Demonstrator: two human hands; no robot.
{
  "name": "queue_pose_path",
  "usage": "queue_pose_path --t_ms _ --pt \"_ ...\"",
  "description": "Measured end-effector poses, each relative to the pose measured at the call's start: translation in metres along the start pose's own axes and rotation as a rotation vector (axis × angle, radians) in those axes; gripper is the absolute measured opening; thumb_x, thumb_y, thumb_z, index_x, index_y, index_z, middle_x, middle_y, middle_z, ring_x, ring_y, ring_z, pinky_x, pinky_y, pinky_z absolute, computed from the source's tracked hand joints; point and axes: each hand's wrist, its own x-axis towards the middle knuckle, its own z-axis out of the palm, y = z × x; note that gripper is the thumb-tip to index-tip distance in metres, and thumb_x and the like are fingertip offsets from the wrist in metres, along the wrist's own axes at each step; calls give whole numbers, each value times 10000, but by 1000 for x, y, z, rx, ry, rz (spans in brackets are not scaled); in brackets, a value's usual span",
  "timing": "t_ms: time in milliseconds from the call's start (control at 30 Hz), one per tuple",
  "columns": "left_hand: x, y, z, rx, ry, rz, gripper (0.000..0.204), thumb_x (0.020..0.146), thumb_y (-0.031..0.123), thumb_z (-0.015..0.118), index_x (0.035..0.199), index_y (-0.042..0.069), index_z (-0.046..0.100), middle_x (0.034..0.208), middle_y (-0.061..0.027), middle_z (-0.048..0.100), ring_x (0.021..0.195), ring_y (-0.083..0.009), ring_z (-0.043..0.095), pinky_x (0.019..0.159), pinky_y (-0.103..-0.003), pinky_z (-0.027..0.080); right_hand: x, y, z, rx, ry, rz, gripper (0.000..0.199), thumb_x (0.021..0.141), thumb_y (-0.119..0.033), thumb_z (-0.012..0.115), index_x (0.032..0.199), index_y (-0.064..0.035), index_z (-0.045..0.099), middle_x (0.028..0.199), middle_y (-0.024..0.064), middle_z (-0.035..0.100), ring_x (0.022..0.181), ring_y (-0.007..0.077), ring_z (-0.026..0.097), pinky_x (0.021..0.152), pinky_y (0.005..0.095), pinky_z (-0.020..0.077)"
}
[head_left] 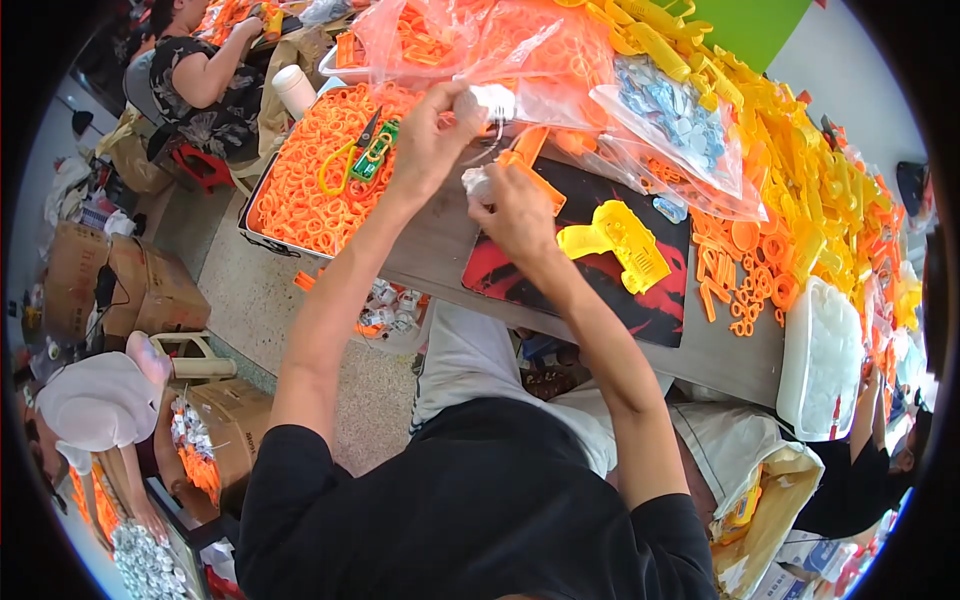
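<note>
My left hand is closed around a white plastic part over the far side of the table. Thin wires hang from that part toward my right hand. A smaller white piece is pinched in the fingers of my right hand. An orange plastic piece lies right behind my right hand; whether the hand touches it I cannot tell. Just right of that hand, a yellow gun-shaped shell half rests on the black and red mat.
At the left stands a box of orange rings, with yellow-handled scissors and a green item on top. Clear bags and heaped yellow parts fill the back. A white bin stands right. Other people sit nearby.
</note>
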Motion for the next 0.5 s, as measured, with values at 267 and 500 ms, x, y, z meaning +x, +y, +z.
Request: queue_pose_path --t_ms 267,500 --pt "39 85 -5 95 190 433 362 978 125 676 1317 17 611 1173 -62 666 1108 -125 626 964 -321 526 58 30 -182 962 125 220 327 963 -322 642 1044 -6 660 837 54 647 734 123 593 721 299 515" --pt "14 65 5 166 193 343 393 927 165 734 1269 7 623 1171 -107 686 1039 -178 687 863 -330 600 26 64 -226 1388 185 305 372 1033 -362 530 1051 -14 658 920 73 671 794 143 638 742 306 532"
